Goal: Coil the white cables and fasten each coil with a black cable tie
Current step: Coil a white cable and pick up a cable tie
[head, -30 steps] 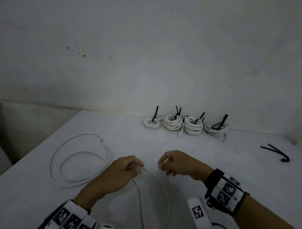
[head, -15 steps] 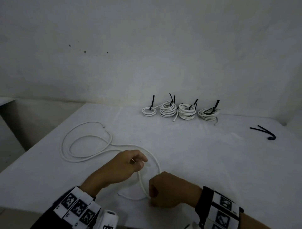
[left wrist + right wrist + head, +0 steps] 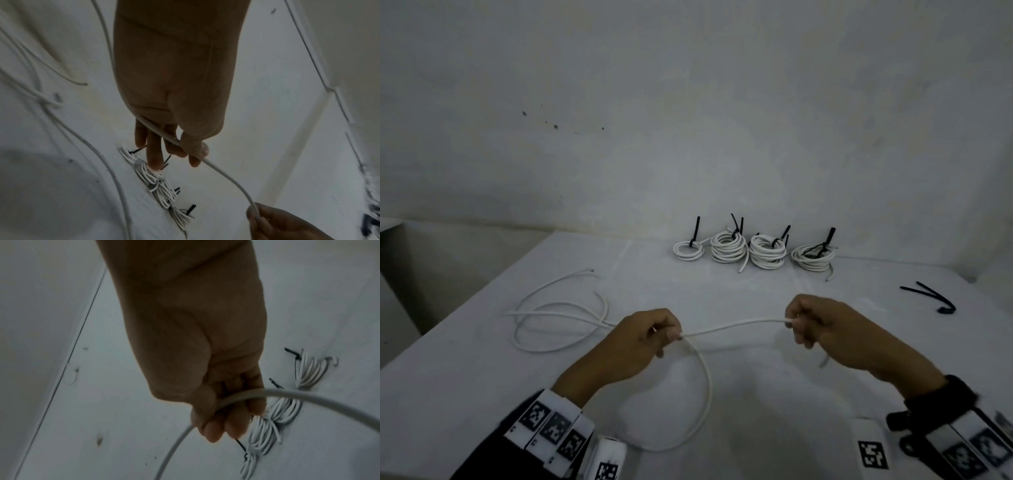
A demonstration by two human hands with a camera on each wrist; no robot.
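Both hands [image 3: 726,337] clamped on cable [image 3: 736,325], left [image 3: 643,337] pinching, right [image 3: 822,329] fisted. Light, springy, probably slippery; best gripped at loop crossings.

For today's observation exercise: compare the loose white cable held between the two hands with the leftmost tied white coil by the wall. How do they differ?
The loose white cable is untied, gripped by the left hand and right hand; the leftmost tied white coil carries a black cable tie and lies untouched. The cable sprawls in wide loops; the coil is small and tight. Both are white, on the white table.
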